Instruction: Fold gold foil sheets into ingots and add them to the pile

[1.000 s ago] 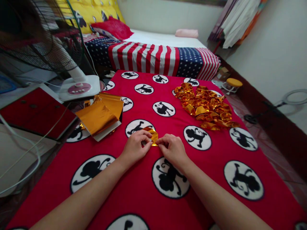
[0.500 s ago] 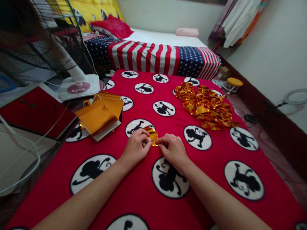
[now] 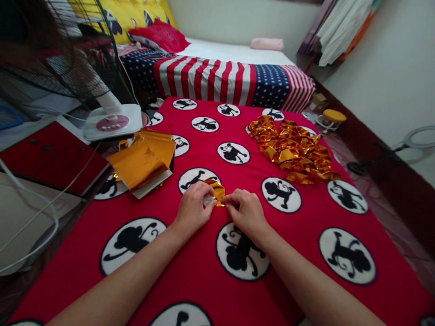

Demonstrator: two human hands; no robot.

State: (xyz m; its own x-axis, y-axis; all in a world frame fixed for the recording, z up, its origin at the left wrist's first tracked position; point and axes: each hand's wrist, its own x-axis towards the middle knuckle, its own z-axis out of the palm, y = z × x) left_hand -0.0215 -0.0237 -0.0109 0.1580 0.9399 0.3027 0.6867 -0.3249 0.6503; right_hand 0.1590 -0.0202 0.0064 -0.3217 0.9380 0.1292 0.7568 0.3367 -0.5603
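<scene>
Fingers point(image 3: 211, 204) of the left hand point(image 3: 192, 213) and right hand point(image 3: 245, 213) pinched the folded gold foil point(image 3: 218, 191) at their tips on the red monkey-print blanket point(image 3: 288, 258), gold foil pile point(image 3: 292, 151) at 1 o'clock; foil looked light, thin, slippery, crease-prone, best held by folded edges.

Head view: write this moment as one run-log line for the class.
left hand: pinching gold foil piece | right hand: fingers on same piece | nearby: folded gold foil strips, foil sheets | surface: red monkey-print blanket
</scene>
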